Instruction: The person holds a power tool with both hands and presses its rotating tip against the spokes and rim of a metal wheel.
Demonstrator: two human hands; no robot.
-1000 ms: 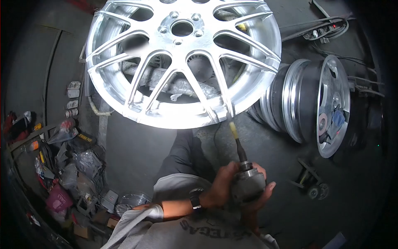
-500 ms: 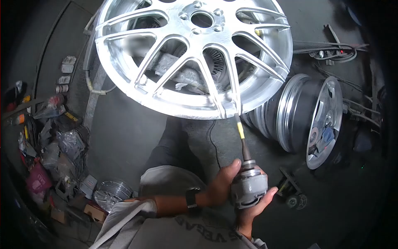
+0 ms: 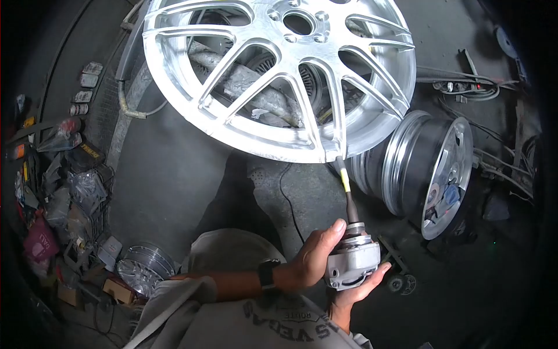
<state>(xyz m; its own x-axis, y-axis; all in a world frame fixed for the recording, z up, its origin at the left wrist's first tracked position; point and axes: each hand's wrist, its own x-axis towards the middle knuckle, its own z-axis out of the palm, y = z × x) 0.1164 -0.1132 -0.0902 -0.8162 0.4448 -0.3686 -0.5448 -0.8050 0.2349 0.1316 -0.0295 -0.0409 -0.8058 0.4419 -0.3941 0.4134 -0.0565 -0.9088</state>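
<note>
Since the earlier frame, the bright silver multi-spoke alloy wheel (image 3: 273,145) is seen shifted up and to the right in the view. The grey metal rotary tool (image 3: 353,263) and both hands have shifted slightly right and down with it. The tip of the tool's long dark shaft with a yellow band (image 3: 347,189) is still held against the lower edge of the wheel's rim.

The tool body is held low in the view, below the wheel. The left hand (image 3: 314,256) is wrapped against its left side, with the thumb raised beside the collar; its grip is closed on the tool. A black wristwatch (image 3: 266,273) is worn on that wrist. The right hand (image 3: 354,291) is cupped under the body from below, with its fingertips showing at the right side; this grip is also closed on the tool.

A second, dark-barrelled steel wheel (image 3: 430,168) stands on edge on the dark floor (image 3: 174,186), just right of the alloy wheel. Bagged clutter (image 3: 64,198) lies along the floor's left edge, and cables (image 3: 471,87) lie near its upper right corner.
</note>
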